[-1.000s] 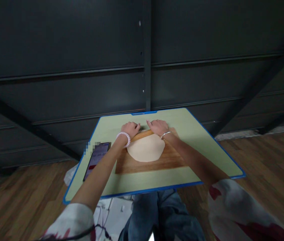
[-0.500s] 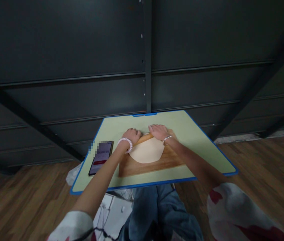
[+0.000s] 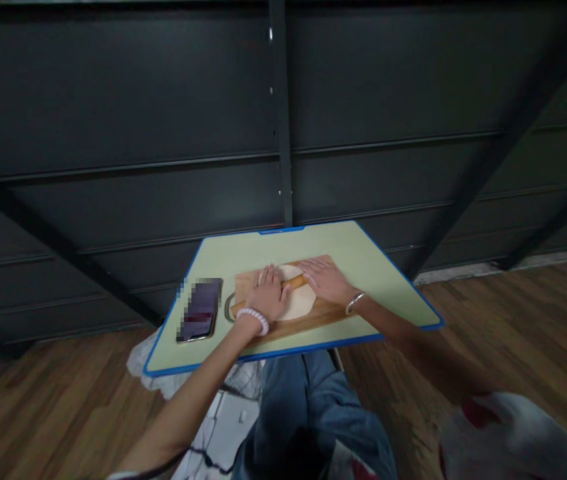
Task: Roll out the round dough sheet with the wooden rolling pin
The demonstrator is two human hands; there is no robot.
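A wooden rolling pin (image 3: pixel 293 283) lies slantwise across a flat, pale sheet of dough (image 3: pixel 299 305). My left hand (image 3: pixel 269 295) rests palm down over the pin's left part, fingers stretched forward and thumb out to the side. Over the right part lies my right hand (image 3: pixel 327 279), its fingers flat and pointing away to the left. Neither hand is wrapped round the pin, and both cover much of it. Beneath the dough is a wooden cutting board (image 3: pixel 326 315) with a metal ring handle (image 3: pixel 228 308) at its left end.
The board sits on a small pale green table (image 3: pixel 378 287) with a blue rim. A phone (image 3: pixel 201 310) lies to the left of the board. Beyond the table stands a dark panelled wall (image 3: pixel 203 193). Below are my legs (image 3: pixel 283 413) and a white box (image 3: pixel 226 423).
The rolling pin has come back towards me, from the dough's far edge to across its middle. My fingers have gone from curled over it to stretched flat. The board's ring handle now shows.
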